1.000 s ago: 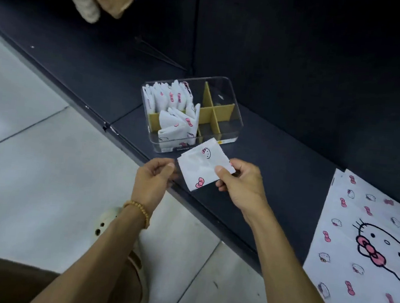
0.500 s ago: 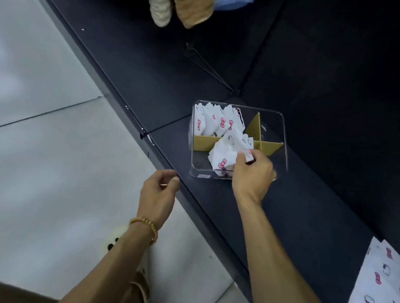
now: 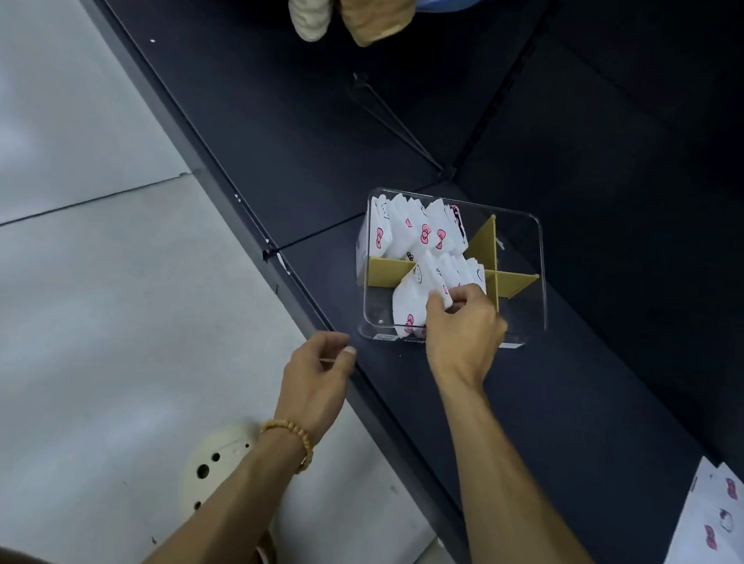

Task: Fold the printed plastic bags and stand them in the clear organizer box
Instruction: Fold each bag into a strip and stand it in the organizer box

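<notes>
The clear organizer box [image 3: 541, 252] with tan dividers sits on the dark shelf. Several folded white bags with pink bows [image 3: 416, 231] stand in its back-left compartment, and more fill the front-left one. My right hand [image 3: 463, 327] reaches over the front wall and pinches the top of a folded bag [image 3: 410, 294] standing in that front-left compartment. My left hand [image 3: 317, 379] hovers at the shelf's front edge, fingers loosely curled, holding nothing. Unfolded printed bags [image 3: 717, 551] lie flat at the lower right.
The dark shelf [image 3: 573, 437] runs diagonally with a dark back panel behind it. Towels [image 3: 342, 1] hang above at the top. Pale floor tiles [image 3: 86, 300] spread to the left, and a cream shoe [image 3: 216, 462] shows below my left wrist.
My right hand carried the folded bag from in front of the box into the front-left compartment. My left hand let go of it and stayed by the shelf edge. The view shifted left.
</notes>
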The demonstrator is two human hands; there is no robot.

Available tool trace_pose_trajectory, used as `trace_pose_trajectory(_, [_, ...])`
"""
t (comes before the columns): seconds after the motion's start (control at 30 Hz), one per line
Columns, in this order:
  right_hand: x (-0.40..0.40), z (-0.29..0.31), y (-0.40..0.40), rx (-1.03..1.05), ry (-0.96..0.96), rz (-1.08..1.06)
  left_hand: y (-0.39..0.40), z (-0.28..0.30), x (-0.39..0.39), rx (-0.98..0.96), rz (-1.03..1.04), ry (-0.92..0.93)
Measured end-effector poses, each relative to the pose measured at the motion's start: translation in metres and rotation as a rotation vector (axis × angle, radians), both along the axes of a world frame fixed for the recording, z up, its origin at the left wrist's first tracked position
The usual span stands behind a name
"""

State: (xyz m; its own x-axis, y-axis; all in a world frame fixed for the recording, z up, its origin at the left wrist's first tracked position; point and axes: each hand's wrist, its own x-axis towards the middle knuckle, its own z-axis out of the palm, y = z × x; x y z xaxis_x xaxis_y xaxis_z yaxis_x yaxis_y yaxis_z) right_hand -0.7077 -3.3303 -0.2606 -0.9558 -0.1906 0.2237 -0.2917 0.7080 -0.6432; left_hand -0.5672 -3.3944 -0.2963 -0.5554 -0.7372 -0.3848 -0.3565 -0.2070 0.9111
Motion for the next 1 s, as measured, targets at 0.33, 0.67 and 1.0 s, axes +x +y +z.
trace_pose_trajectory(0.33, [0.011,0.01,0.002,0.023,-0.032,-0.014,0.013,0.001,0.0,-0.039,-0.045,0.0])
trace_pose_trajectory(0.67, [0.033,0.034,0.084,-0.37,-0.306,0.002,0.076,0.017,0.011,-0.063,-0.196,0.045])
trace_pose_trajectory(1.0, [0.063,0.025,0.263,-0.535,-0.375,-0.367,0.19,0.023,0.016,0.003,-0.474,0.122])
